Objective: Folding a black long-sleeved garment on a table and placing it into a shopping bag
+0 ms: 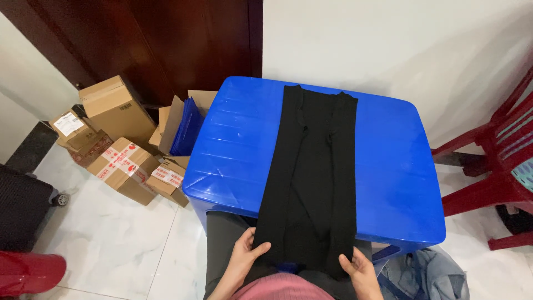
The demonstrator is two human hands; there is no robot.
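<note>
Gripping the near hem, both hands hold a black garment (311, 183) that lies flat on a blue plastic bench (388, 183). The left hand (244, 258) pinches the near left corner, thumb on top; the right hand (360, 270) pinches the near right corner the same way. The cloth looks thin, soft and light, with no stiffness of its own: it would sag and fold wherever it is not supported, so the corners and edges are the sound places to grip, and a grip in the middle would bunch it. It seems unlikely to slip on the ribbed plastic, and nothing about it is fragile. Folded into a long narrow strip, its long axis runs straight away from the person, from the near edge, where it hangs slightly over, to the far edge by the white wall (388, 44). Cardboard boxes (119, 144) sit on the floor to the left, red chairs (499, 161) to the right.
</note>
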